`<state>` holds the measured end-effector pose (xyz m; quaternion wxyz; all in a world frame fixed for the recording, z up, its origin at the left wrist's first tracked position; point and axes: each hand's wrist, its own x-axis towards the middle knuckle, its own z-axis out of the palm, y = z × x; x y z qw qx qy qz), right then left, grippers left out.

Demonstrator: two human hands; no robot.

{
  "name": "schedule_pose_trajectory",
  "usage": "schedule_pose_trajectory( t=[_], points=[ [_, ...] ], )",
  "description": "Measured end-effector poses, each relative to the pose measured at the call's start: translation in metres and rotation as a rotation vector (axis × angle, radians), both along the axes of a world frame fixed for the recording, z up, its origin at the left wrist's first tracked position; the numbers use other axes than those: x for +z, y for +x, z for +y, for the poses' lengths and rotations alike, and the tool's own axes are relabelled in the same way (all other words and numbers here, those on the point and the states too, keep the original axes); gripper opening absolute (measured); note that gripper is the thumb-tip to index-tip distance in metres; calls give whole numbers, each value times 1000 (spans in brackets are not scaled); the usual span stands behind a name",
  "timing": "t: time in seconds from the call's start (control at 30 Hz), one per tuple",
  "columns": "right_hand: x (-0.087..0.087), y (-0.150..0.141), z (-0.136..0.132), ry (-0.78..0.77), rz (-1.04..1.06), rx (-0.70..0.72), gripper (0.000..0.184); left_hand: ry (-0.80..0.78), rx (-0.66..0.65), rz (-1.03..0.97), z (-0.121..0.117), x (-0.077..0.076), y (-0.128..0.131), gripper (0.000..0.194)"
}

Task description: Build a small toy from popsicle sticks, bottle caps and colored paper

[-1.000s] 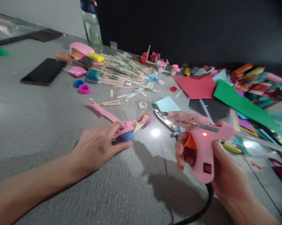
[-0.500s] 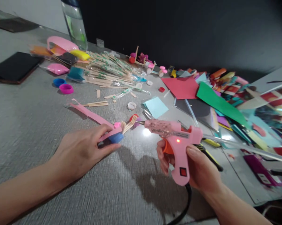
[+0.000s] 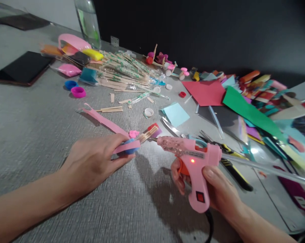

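My left hand (image 3: 94, 158) pinches a blue bottle cap (image 3: 133, 149) between thumb and fingers. A pink paper strip (image 3: 105, 121) runs from the table up and across the cap. Beyond the cap juts a small bundle of wooden sticks (image 3: 147, 134), beside a pink flower-like piece (image 3: 133, 134) and a red and purple piece (image 3: 154, 127). In my right hand (image 3: 222, 192) is a pink hot glue gun (image 3: 198, 172), its red light lit and my fingers at the orange trigger. The nozzle points left, close to the stick ends; whether it touches them I cannot tell.
Scissors (image 3: 170, 127) and yellow-black pliers (image 3: 234, 173) lie around the glue gun. Behind are loose bottle caps (image 3: 78, 92), wrapped sticks (image 3: 124, 69), red paper (image 3: 205, 92), green paper (image 3: 251, 109) and a water bottle (image 3: 87, 25). A dark tablet-like slab (image 3: 20, 69) rests at left.
The view has shifted, so most things appear further right. The pink strip now lies flatter across the blue cap, and the glue gun's nozzle sits slightly lower against the sticks.
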<state>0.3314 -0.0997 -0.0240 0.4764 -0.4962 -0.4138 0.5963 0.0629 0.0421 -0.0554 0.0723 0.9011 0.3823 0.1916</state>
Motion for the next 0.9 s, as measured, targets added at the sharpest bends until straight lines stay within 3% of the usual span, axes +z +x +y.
schedule_pose_trajectory(
  t=[0.27, 0.5, 0.9],
  points=[
    [2, -3, 0, -96, 309, 98, 44, -45, 23, 20, 0, 4, 3, 41],
    [-4, -7, 6, -29, 369, 58, 41, 2, 3, 63, -1, 4, 1, 40],
    [-4, -9, 9, -74, 388, 26, 35, 18, 4, 65, 2, -1, 0, 43]
  ],
)
